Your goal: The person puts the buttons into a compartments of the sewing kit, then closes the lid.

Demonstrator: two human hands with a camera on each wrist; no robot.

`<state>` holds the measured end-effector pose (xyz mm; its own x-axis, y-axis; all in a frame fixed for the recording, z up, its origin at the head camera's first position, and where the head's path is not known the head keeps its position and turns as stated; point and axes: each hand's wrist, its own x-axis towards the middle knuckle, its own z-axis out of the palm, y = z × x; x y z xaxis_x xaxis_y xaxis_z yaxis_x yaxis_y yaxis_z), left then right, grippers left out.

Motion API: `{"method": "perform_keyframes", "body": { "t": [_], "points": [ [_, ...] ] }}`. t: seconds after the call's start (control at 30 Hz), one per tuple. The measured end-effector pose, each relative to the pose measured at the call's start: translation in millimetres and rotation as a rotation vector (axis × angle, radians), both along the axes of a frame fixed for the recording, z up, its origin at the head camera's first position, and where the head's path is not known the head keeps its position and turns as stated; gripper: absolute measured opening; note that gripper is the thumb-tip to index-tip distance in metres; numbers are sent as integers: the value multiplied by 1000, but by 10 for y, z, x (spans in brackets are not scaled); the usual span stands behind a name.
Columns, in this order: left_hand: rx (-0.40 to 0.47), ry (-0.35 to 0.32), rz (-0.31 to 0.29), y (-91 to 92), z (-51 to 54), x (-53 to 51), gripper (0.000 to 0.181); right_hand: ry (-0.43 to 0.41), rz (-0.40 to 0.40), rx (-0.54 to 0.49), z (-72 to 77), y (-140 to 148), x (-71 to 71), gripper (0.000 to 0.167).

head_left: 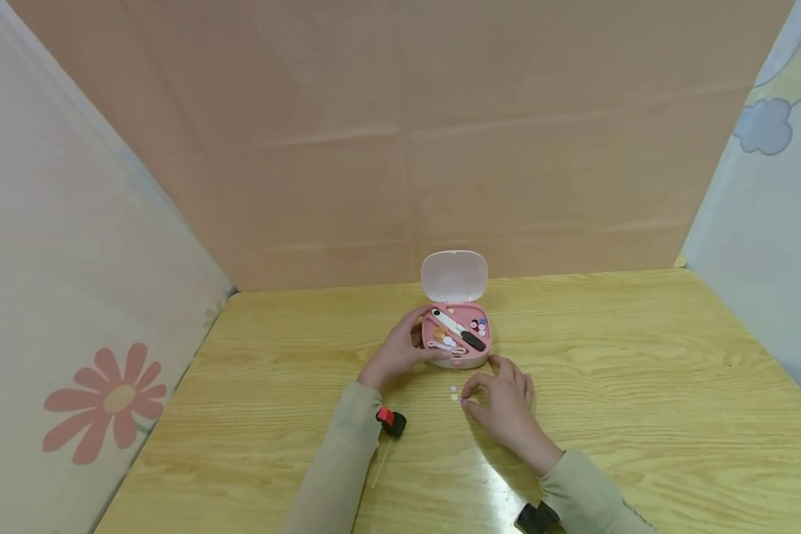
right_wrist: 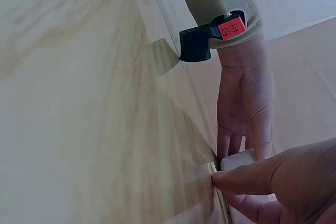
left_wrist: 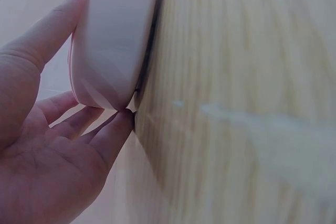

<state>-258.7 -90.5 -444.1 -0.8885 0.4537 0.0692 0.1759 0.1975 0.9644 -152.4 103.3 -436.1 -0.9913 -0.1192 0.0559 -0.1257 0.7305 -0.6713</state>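
Observation:
A pink and white sewing box [head_left: 458,363] stands on the table with its translucent lid [head_left: 455,277] raised. My left hand [head_left: 400,351] grips the box's left side, thumb along the front and fingers around the far side, as the left wrist view also shows. Inside lie a white and black seam ripper-like tool [head_left: 455,327], several dark and pale buttons [head_left: 479,326] and small white pieces. In front of the box, my right hand [head_left: 507,404] pinches a small purple button [head_left: 463,401] at the tabletop. Beside it lie a pink button [head_left: 453,389] and a pale yellow button [head_left: 455,397].
The wood-grain table [head_left: 274,430] ends at a brown backdrop [head_left: 320,185]. Patterned panels flank both sides. A black wrist camera with a red label [head_left: 390,420] sits on the left sleeve, and another black camera [head_left: 536,518] is at the right sleeve.

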Motion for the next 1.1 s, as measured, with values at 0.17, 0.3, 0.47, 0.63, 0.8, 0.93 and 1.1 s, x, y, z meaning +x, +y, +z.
{"method": "perform_keyframes", "body": {
  "t": [0.17,0.3,0.47,0.63,0.8,0.93,1.1],
  "points": [
    [-26,-26,22,2,9,6,86,0,-7,0,7,-4,11,17],
    [-35,-50,31,1,11,9,87,-11,-8,-7,6,-5,12,16],
    [-40,-39,22,-2,17,17,87,-16,-4,-8,-5,1,12,14],
    [-18,-44,25,-13,28,20,87,-3,-2,-14,-4,0,-1,14],
    [-15,-80,37,-30,50,23,88,-8,13,-15,3,-2,-13,13],
    [-11,-70,17,-22,43,13,88,-5,16,1,19,18,-2,14],
    [-7,-64,4,-8,34,-3,88,-1,27,18,47,59,9,14]
  ]
}}
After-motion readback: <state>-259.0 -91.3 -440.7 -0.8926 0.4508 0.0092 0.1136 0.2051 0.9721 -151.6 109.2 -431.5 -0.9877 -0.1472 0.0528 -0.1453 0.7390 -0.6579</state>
